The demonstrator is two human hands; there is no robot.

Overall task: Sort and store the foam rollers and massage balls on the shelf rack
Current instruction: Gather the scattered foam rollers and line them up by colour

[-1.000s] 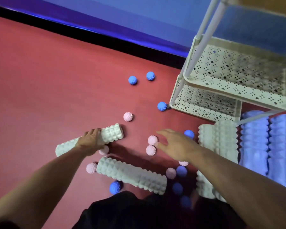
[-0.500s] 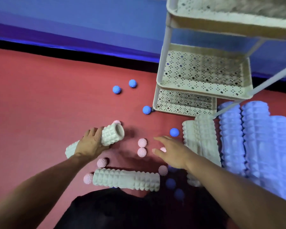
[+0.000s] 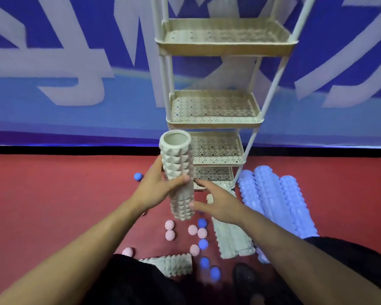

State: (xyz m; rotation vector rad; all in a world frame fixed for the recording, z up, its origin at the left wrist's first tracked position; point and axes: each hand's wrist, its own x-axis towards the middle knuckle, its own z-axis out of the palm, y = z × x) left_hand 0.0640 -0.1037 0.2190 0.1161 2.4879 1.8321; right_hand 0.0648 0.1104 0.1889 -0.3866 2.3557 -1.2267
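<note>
My left hand (image 3: pixel 155 188) grips a white foam roller (image 3: pixel 178 172) around its middle and holds it nearly upright in the air, hollow end up, in front of the cream shelf rack (image 3: pixel 216 123). My right hand (image 3: pixel 216 200) is beside the roller's lower end with fingers stretched out, the thumb touching it. Pink massage balls (image 3: pixel 169 230) and blue massage balls (image 3: pixel 203 244) lie scattered on the red floor below. Another white roller (image 3: pixel 172 265) lies near my legs. More white rollers (image 3: pixel 231 236) and blue rollers (image 3: pixel 271 199) lie right of the rack's foot.
The rack has several perforated tiers and stands against a blue wall with white lettering. A lone blue ball (image 3: pixel 138 176) lies left of the rack. My dark-clothed legs (image 3: pixel 141 285) fill the bottom of the view. Open red floor (image 3: pixel 53 194) stretches to the left.
My left hand has lifted the white roller off the floor and turned it upright. My right hand moved up beside it. The view tilted up, so the rack's upper tiers now show.
</note>
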